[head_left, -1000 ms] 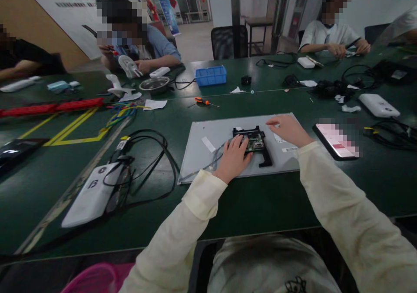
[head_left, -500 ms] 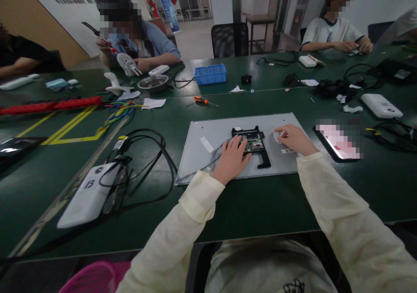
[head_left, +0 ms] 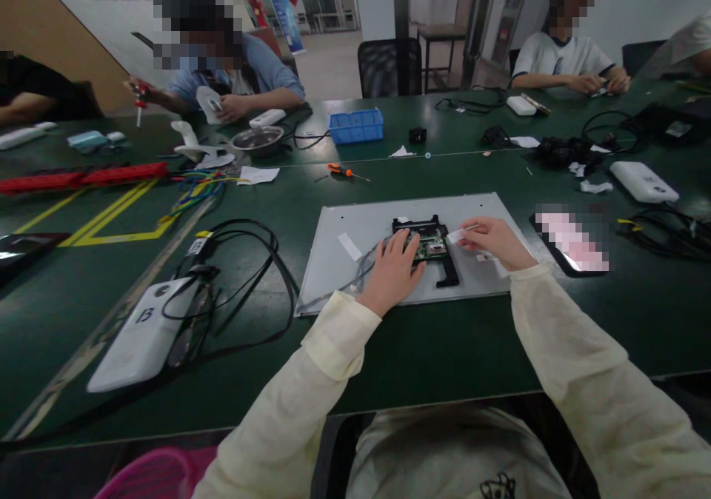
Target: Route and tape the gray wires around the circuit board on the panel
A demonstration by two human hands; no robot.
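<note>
A grey metal panel (head_left: 355,229) lies flat on the green table in front of me. On it sits a black bracket (head_left: 444,269) with a small green circuit board (head_left: 432,246). My left hand (head_left: 393,269) rests flat on the panel, fingers spread over the left edge of the board. My right hand (head_left: 492,241) is closed in a pinch on a small white strip (head_left: 456,235) just right of the board. Thin grey wires (head_left: 364,266) run out from under my left hand.
A phone (head_left: 569,238) lies right of the panel. A white box with black cables (head_left: 145,332) is at the left, an orange screwdriver (head_left: 340,171) and a blue bin (head_left: 356,126) beyond. Other people work at the far side. Cables (head_left: 666,229) lie at the right.
My right hand came back from the panel's far right part toward the circuit board and now pinches a small white strip. My left hand stayed on the board.
</note>
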